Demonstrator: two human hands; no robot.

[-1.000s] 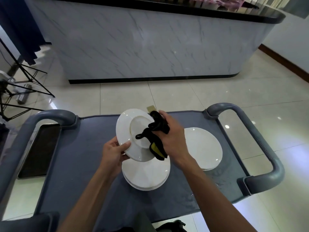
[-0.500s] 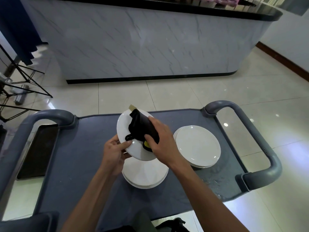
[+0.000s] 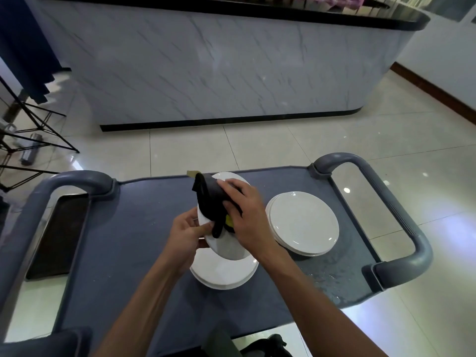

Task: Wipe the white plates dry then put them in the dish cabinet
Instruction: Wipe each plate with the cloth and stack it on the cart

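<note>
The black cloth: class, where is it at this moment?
In the head view, centre: the black cloth lies against the tilted plate, pressed by the right hand, above the nearer stack.

glossy white plate (image 3: 226, 249), black cloth (image 3: 211, 204)

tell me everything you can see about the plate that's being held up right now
The held plate is round, white and glossy, probably ceramic. It is tilted on edge above the near stack on the grey cart, apart from it. The left hand grips its left rim, thumb on the face. The right hand presses a dark cloth with a bit of yellow against its face, covering much of it. Whether it is wet cannot be told.
</note>
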